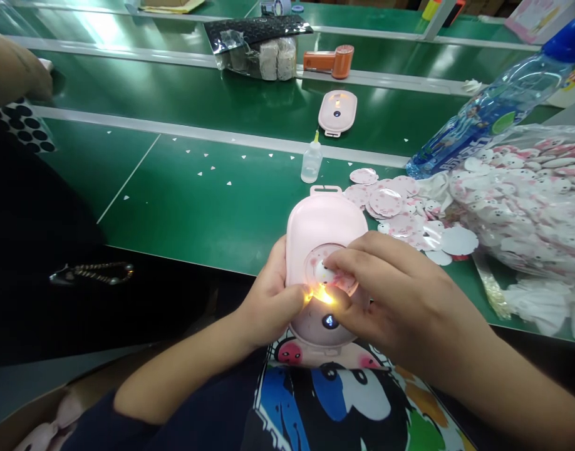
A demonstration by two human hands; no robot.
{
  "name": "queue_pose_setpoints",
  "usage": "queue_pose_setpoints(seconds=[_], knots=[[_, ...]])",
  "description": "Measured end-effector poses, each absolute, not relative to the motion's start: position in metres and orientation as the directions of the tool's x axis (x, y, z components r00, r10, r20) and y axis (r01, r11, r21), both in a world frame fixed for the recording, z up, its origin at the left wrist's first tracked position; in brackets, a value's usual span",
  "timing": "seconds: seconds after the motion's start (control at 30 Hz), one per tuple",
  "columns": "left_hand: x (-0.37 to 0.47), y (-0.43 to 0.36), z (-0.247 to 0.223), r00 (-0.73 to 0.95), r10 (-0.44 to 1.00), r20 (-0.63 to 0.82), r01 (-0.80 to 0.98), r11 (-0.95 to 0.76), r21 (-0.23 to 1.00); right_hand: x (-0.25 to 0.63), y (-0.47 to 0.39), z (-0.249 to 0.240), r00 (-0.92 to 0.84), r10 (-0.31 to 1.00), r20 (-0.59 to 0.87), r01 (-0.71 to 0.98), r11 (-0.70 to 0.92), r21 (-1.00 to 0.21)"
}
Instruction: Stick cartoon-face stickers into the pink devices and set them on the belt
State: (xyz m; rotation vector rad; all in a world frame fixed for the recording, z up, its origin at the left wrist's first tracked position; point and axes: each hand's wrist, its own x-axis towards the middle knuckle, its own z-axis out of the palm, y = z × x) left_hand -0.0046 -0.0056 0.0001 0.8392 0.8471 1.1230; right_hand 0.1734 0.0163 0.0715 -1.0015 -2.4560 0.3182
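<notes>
A pale pink oval device [325,216] with a strap loop at its top end is held at the table's front edge. My left hand [273,297] grips its left side, the thumb lying on the front near a glowing yellow light [321,293]. In the device's round recess sits a round pink sticker [315,258] with a white cartoon figure. My right hand [391,288] has its fingertips closed at the sticker, partly covering it, with the thumb beside the light. Below them, a small dark display [330,321] is lit.
Loose round stickers [386,200] lie right of the device, beside a full plastic bag [522,207] and a leaning blue-capped bottle [494,106]. Ahead stand a small dropper bottle [311,161], a second pink device [337,111] and an orange tool [332,61]. Another person's arm [15,72] reaches in at left.
</notes>
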Motion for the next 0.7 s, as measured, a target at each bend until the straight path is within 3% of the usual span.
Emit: queue_pose_setpoints(seconds=[0.57, 0.7], knots=[[-0.0063, -0.0069, 0.0049, 0.235, 0.960, -0.153, -0.371, 0.234, 0.898, 0.1745, 0.0219, 0.0738, -0.653, 0.707, 0.273, 0.587, 0.699, -0.408], [-0.0051, -0.0037, 0.0012, 0.200, 0.960, -0.197, -0.381, 0.262, 0.887, 0.1724, 0.0240, 0.0751, -0.632, 0.685, 0.363, 0.581, 0.729, -0.362]])
